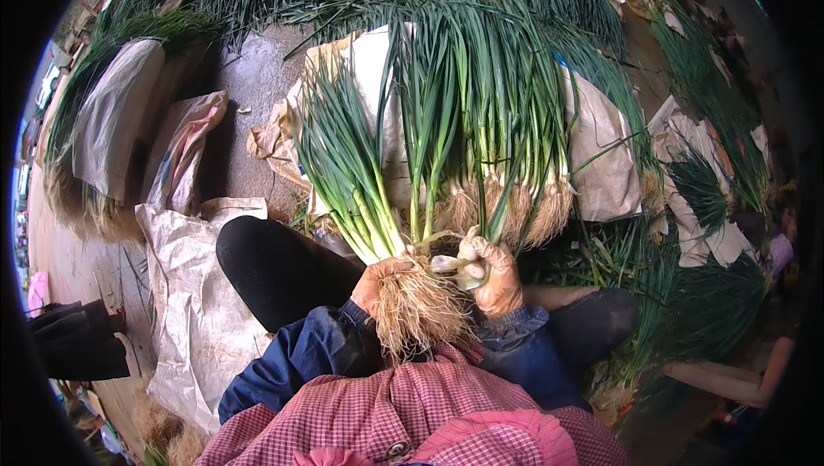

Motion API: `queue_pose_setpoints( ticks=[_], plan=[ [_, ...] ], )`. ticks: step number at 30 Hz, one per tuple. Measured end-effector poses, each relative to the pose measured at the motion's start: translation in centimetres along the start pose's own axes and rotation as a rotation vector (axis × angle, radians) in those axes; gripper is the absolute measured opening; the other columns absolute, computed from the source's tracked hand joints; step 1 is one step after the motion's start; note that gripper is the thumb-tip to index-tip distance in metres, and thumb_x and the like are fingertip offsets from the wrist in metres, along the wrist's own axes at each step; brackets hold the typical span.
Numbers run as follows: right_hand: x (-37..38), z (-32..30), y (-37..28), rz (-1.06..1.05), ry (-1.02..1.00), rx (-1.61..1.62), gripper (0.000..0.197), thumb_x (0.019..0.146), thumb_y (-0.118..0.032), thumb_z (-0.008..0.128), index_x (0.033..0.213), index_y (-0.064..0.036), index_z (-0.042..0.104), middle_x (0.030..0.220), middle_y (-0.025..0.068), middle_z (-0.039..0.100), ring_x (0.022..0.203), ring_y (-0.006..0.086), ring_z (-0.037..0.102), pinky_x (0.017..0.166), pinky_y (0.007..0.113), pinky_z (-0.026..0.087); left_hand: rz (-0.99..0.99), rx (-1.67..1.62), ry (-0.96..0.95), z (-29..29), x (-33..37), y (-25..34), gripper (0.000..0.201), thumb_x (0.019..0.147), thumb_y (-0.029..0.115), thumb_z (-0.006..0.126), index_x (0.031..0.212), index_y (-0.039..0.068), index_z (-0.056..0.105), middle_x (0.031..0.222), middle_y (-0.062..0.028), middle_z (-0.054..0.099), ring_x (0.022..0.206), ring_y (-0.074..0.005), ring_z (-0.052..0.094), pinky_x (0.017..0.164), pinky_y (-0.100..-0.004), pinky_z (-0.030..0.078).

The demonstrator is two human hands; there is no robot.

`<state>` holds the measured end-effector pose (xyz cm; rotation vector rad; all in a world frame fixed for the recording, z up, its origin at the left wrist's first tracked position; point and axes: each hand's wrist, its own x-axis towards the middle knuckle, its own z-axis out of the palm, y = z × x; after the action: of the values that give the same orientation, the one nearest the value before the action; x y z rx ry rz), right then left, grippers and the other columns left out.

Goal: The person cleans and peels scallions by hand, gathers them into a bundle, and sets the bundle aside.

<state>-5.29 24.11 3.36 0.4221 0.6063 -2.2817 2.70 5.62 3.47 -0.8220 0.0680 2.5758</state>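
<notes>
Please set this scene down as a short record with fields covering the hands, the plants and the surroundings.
Left hand: the left hand grips a bunch of green onions low, near the roots
Right hand: the right hand is curled beside the bunch's root end; its exact hold is unclear
Bunch: green leaves point away from the person, tan roots toward them
Beyond hands: more green onions, similarly aligned
Left side: a crumpled pale sheet
Clothing: pink checked garment, dark blue sleeves

Scallion bunch (378, 213) — green leaves (330, 127) fanned far and slightly left, pale stalks (365, 230) gathered together — tan stringy roots (421, 303) tangled toward near side.
</notes>
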Motion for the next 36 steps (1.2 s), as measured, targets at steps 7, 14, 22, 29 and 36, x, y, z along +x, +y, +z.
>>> queue_pose_setpoints(
  ticks=[7,14,22,29,36],
  plan=[
    [6.1,-1.4,-0.5,0.337,-0.333,0.047,0.031,0.092,-0.028,0.039,0.080,-0.0024,0.051,0.062,0.0139,0.056,0.063,0.0394,0.062,0.039,0.034,0.050,0.065,0.008,-0.032,-1.2,-0.4,-2.1,0.027,0.077,0.002,0.052,0.103,-0.003,0.053,0.093,-0.0141,0.062,0.079,-0.0234,0.063,0.073,-0.0366,0.053],
    [5.6,-4.9,3.2,0.285,-0.195,-0.049,0.022,0.085,-0.021,0.053,0.095,-0.0016,0.056,0.083,0.0079,0.061,0.066,0.0168,0.060,0.064,0.032,0.053,0.324,0.118,-0.161,-1.8,-0.5,-2.4,0.023,0.078,0.004,0.051,0.098,-0.008,0.056,0.091,-0.0186,0.062,0.075,-0.0282,0.064,0.068,-0.0408,0.056],
    [5.3,-2.5,0.9,-0.016,-0.117,-0.487,0.025,0.084,-0.030,0.056,0.091,-0.0066,0.055,0.069,0.0034,0.056,0.058,0.0139,0.054,0.051,0.026,0.045,0.052,-0.038,-0.062,-1.1,1.6,-1.4,0.016,0.076,0.001,0.053,0.090,-0.004,0.058,0.084,-0.0161,0.063,0.073,-0.0257,0.064,0.067,-0.0364,0.055],
    [-2.5,-1.3,-0.2,-0.071,-0.041,-0.398,0.044,0.078,-0.013,0.066,0.117,-0.0029,0.049,0.098,0.0055,0.059,0.082,0.0138,0.058,0.076,0.024,0.049,-0.039,-0.028,0.010,0.2,1.8,-1.3,0.016,0.078,0.003,0.052,0.091,-0.005,0.056,0.085,-0.0174,0.062,0.073,-0.0288,0.064,0.068,-0.0419,0.055],
    [-1.6,1.5,-0.1,0.066,0.150,-0.673,0.020,0.087,-0.024,0.053,0.090,-0.0050,0.059,0.059,-0.0027,0.047,0.050,0.0078,0.044,0.048,0.021,0.040,0.079,0.091,-0.100,-0.2,0.8,-1.6,0.018,0.080,0.000,0.052,0.096,-0.006,0.057,0.086,-0.0146,0.063,0.073,-0.0240,0.064,0.069,-0.0368,0.055]
  ],
)
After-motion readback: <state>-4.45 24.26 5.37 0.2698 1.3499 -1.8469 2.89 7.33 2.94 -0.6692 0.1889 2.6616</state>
